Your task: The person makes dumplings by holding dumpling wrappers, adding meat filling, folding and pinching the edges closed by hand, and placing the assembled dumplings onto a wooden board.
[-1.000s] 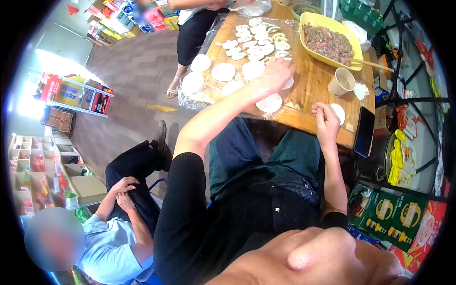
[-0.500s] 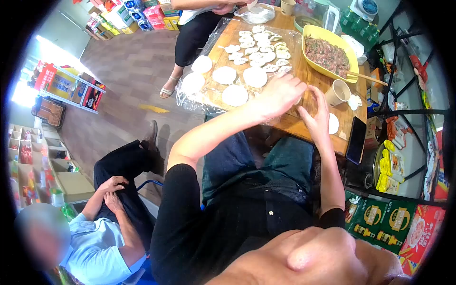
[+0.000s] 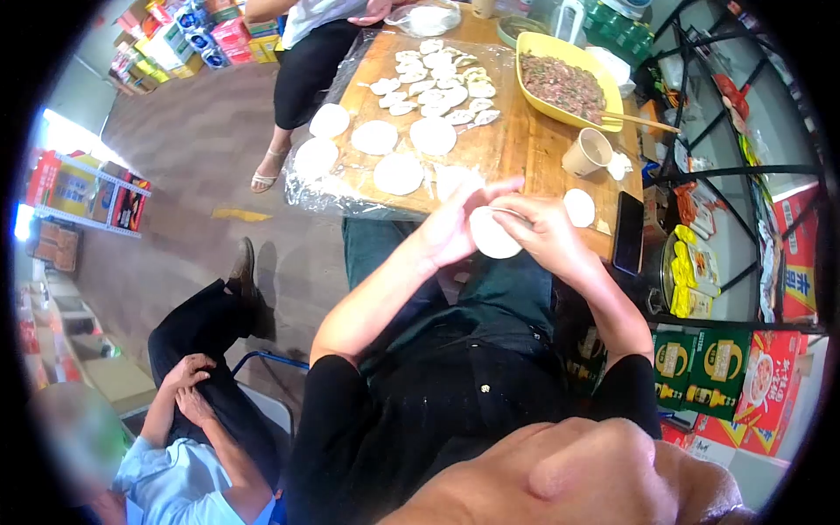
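Observation:
A round white dumpling wrapper (image 3: 495, 238) is held between my two hands, over my lap at the table's near edge. My right hand (image 3: 551, 234) pinches its upper right side between thumb and fingers. My left hand (image 3: 453, 226) holds its left side against the palm, fingers stretched out behind it. Several flat wrappers (image 3: 398, 174) lie on plastic film to the left. Beyond them are rows of folded dumplings (image 3: 437, 87). To the right of my hands, one more wrapper (image 3: 579, 208) lies on the wooden table (image 3: 534, 157).
A yellow bowl (image 3: 530, 94) of minced filling with a wooden stick stands at the back right. Nearer are a paper cup (image 3: 587, 152) and a phone (image 3: 627, 232) by the right edge. One person sits across the table, another (image 3: 192, 464) at left. Shelves stand right.
My hands have come back from above the table toward my lap, and a wrapper now shows between them. The view has shifted, so the table appears further left and higher.

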A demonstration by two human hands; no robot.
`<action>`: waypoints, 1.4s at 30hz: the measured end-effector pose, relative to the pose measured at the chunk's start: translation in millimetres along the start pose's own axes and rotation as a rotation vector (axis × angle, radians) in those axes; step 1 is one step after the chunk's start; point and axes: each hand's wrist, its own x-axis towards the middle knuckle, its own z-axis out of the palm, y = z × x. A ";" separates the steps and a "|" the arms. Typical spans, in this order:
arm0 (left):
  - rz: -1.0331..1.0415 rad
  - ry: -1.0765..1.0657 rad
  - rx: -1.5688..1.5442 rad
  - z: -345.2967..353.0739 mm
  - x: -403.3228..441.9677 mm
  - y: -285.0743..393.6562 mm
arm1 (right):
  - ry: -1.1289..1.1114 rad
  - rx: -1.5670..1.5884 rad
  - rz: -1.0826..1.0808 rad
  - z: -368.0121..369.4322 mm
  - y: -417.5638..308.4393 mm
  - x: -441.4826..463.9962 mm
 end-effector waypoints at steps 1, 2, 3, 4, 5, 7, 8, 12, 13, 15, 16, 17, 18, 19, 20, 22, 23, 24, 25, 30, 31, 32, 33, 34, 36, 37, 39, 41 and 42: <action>0.009 0.032 -0.111 -7.2 -5.1 -11.1 | 0.088 -0.124 -0.152 5.5 5.5 4.3; 0.017 0.066 -0.221 -14.2 -9.3 -20.6 | 0.093 -0.131 -0.143 2.5 7.1 6.4; 0.006 0.047 -0.335 -13.1 -12.5 -22.8 | 0.060 -0.308 -0.119 -1.3 5.6 8.8; -0.002 0.044 -0.341 -14.2 -14.3 -26.2 | 0.022 -0.484 -0.094 -4.0 5.4 10.8; -0.006 0.100 -0.300 -16.2 -16.1 -29.3 | 0.062 -0.461 -0.138 -6.3 9.2 11.1; -0.017 0.151 -0.261 -13.4 -19.8 -31.7 | 0.134 -0.421 -0.081 -20.7 16.6 7.5; -0.029 0.156 -0.310 -8.1 -22.6 -31.0 | 0.204 -0.378 -0.030 -31.9 22.5 4.4; -0.081 0.165 -0.218 4.2 -34.4 -28.2 | 0.511 0.227 0.392 -114.4 99.7 -3.0; -0.095 0.186 -0.160 8.5 -36.0 -29.7 | 0.637 0.276 0.427 -133.9 121.5 -2.2; -0.118 0.149 -0.170 11.2 -37.0 -37.3 | 0.762 0.462 0.444 -168.2 159.9 2.3; -0.136 0.116 -0.178 13.3 -38.3 -41.0 | 0.760 0.600 0.427 -181.7 172.1 6.1; -0.181 0.165 -0.169 17.4 -37.7 -45.2 | 0.749 0.648 0.403 -191.5 180.8 13.3; -0.191 0.129 -0.139 14.8 -38.1 -51.7 | 0.761 0.651 0.396 -195.6 181.6 22.7; -0.207 0.127 -0.146 12.6 -38.2 -58.4 | 0.746 0.666 0.349 -196.1 179.9 34.2; -0.222 0.126 -0.153 10.8 -38.5 -63.9 | 0.729 0.680 0.302 -197.3 177.6 44.2; -0.285 0.209 -0.165 10.7 -39.1 -69.3 | 0.657 0.612 0.324 -203.7 192.1 60.9; -0.310 0.224 -0.199 9.3 -40.9 -70.8 | 0.577 0.538 0.348 -205.9 199.3 66.8; -0.332 0.238 -0.234 8.4 -42.7 -71.7 | 0.579 0.543 0.343 -207.8 196.6 71.2; -0.355 0.288 -0.223 10.2 -44.2 -71.3 | 0.550 0.495 0.357 -212.5 192.9 75.5; -0.368 0.417 -0.088 -3.8 -60.6 -80.1 | 0.511 0.152 0.279 -243.3 142.3 82.0; -0.370 0.429 -0.012 -9.3 -63.9 -82.3 | 0.523 0.179 0.199 -242.6 134.2 83.7; -0.372 0.439 0.065 -13.3 -66.7 -83.3 | 0.528 0.185 0.203 -237.4 128.2 85.5; -0.392 0.436 0.098 -13.1 -67.6 -80.8 | 0.509 0.216 0.151 -231.4 122.3 88.4; -0.395 0.438 0.102 -10.5 -67.0 -78.8 | 0.490 0.247 0.098 -225.9 118.8 92.8; -0.370 0.540 0.098 -4.6 -67.1 -74.3 | 0.472 0.280 0.082 -213.9 124.7 102.3; -0.368 0.545 0.101 -8.6 -69.6 -73.1 | 0.488 0.218 0.085 -207.8 130.1 106.5; -0.369 0.576 0.016 -18.1 -77.9 -71.1 | 0.529 0.142 0.091 -198.2 135.8 113.8; -0.355 0.609 -0.014 -18.1 -87.6 -66.9 | 0.497 0.115 0.119 -195.5 135.1 117.5; -0.343 0.635 -0.045 -16.7 -92.4 -64.1 | 0.468 0.081 0.148 -194.6 135.8 118.4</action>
